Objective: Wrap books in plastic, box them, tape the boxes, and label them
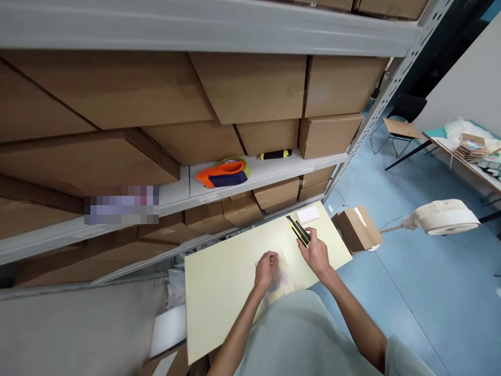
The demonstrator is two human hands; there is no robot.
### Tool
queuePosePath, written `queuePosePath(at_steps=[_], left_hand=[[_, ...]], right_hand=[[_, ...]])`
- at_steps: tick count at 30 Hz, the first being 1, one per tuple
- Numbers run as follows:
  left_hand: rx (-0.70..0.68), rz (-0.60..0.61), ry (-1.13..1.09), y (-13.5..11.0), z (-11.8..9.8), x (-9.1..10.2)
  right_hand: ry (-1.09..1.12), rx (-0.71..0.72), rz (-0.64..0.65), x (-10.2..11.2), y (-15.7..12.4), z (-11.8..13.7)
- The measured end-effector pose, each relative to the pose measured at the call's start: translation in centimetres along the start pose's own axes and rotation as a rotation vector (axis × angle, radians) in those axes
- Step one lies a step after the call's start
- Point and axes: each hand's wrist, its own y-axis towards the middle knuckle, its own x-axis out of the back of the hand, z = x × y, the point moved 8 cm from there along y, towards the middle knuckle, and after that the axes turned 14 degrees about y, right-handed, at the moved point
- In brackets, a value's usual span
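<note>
My right hand [316, 254] is wrapped round a black and yellow utility knife [299, 233], its front end pointing up and left over the pale yellow table [223, 282]. To its left my left hand [266, 269] is closed, fingers curled and pinched at a clear plastic bag [285, 279]. What lies inside the bag is too blurred to make out. Beyond the knife, a small white rectangular item [308, 214] rests near the table's far edge.
Grey shelving [282, 169] packed with cardboard boxes [250, 86] rises behind the table. On its ledge are an orange and blue tape dispenser [225, 174] and another utility knife [275, 154]. A cardboard box [358, 228] and a white fan [446, 216] stand to the right.
</note>
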Motion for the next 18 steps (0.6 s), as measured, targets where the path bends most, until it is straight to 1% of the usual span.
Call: queuePosePath(at_steps=[1,3,6,8,10,11,13,14,16,18], left_hand=[[-0.023,-0.031,-0.027,0.4,-1.6,1.3],[-0.078,-0.118,-0.097,1.5,-5.3,4.6],[-0.171,-0.313,-0.235,3.0,-10.8,11.0],[-0.159,-0.406,-0.244,3.8,-13.3,14.8],[-0.160,-0.478,-0.244,3.9,-15.0,17.7],[-0.170,-0.515,-0.250,3.7,-15.5,18.8],[-0.206,-0.581,-0.275,2.9,-16.0,20.1],[-0.220,-0.604,-0.288,2.3,-16.0,20.3],[-0.226,-0.628,-0.302,1.4,-15.2,19.9],[-0.205,-0.634,-0.308,1.0,-13.4,18.6]], right_hand=[[0.020,0.034,-0.014,1.1,1.8,0.8],[0.033,0.140,-0.041,3.3,5.4,2.9],[-0.017,0.347,-0.067,6.4,11.4,7.0],[-0.079,0.471,-0.063,7.7,15.6,9.8],[-0.162,0.556,-0.037,8.0,19.7,12.2],[-0.196,0.571,-0.018,7.8,21.7,13.0],[-0.242,0.587,0.037,7.1,24.9,14.2],[-0.253,0.591,0.062,6.6,26.2,14.5],[-0.253,0.607,0.098,5.8,28.0,14.8],[-0.221,0.640,0.105,5.4,28.8,14.8]])
